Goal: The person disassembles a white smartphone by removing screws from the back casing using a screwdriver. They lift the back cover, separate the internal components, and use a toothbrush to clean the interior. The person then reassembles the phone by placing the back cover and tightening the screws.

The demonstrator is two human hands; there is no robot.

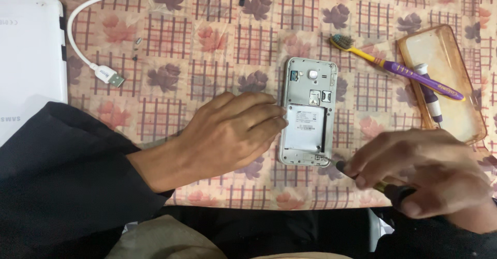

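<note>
A white phone (307, 111) lies face down near the centre of the counter (217, 46), its back cover off and its battery bay and frame exposed. The counter carries a cloth patterned with leaves and checks.

The left hand (228, 132) rests palm down on the cloth just left of the phone, fingers spread and relaxed, fingertips touching the phone's left edge; it grips nothing. A dark sleeve covers the forearm.

The right hand (424, 173) is closed around a dark-handled screwdriver (357, 173) at the near right. The metal tip meets the phone's near right corner.

To the far right, a clear amber phone cover (455, 109) lies open side up. A purple and yellow toothbrush (396, 67) rests across its far left edge, and a white and purple pen-like tool (429, 96) lies inside it.

At the far left sit a white device (28, 62) and a white cable with a plug (108, 75). Small screws (137, 41) lie near the cable.
</note>
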